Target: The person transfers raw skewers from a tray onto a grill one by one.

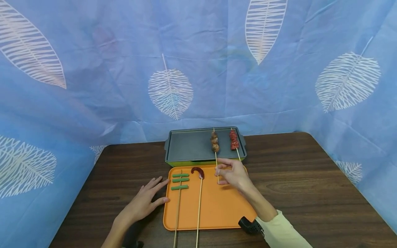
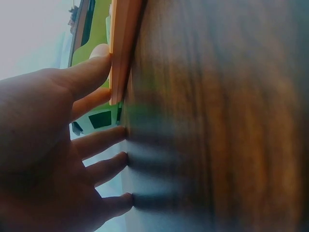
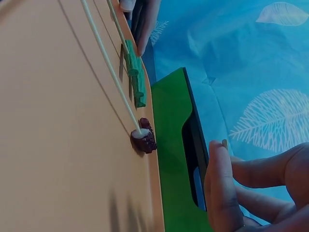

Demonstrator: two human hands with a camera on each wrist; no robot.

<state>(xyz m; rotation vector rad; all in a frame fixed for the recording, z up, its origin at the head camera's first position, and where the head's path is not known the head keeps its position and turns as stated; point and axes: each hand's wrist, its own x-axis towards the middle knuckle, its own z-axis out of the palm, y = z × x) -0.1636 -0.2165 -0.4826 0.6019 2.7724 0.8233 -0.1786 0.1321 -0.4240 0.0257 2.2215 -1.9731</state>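
My right hand (image 1: pixel 232 174) pinches the stick of a skewer with brown chunks (image 1: pixel 215 142), whose upper end lies over the dark grill plate (image 1: pixel 189 144). To its right on the plate is a skewer of red meat pieces (image 1: pixel 234 139). My left hand (image 1: pixel 144 199) is spread at the left edge of the orange tray (image 1: pixel 226 213), thumb and a fingertip touching the rim; the other fingertips rest on the table in the left wrist view. On the tray lie a skewer with green bean pieces (image 1: pixel 180 180) and a tentacle skewer (image 1: pixel 200 172), dark red and curled.
The grill has a green base (image 3: pixel 174 116) and stands right behind the tray. Both tray skewers' sticks stick out past the tray's front edge. A brown wooden table (image 1: pixel 297 186) lies underneath, with a blue leaf-print cloth (image 1: pixel 204 89) hanging behind.
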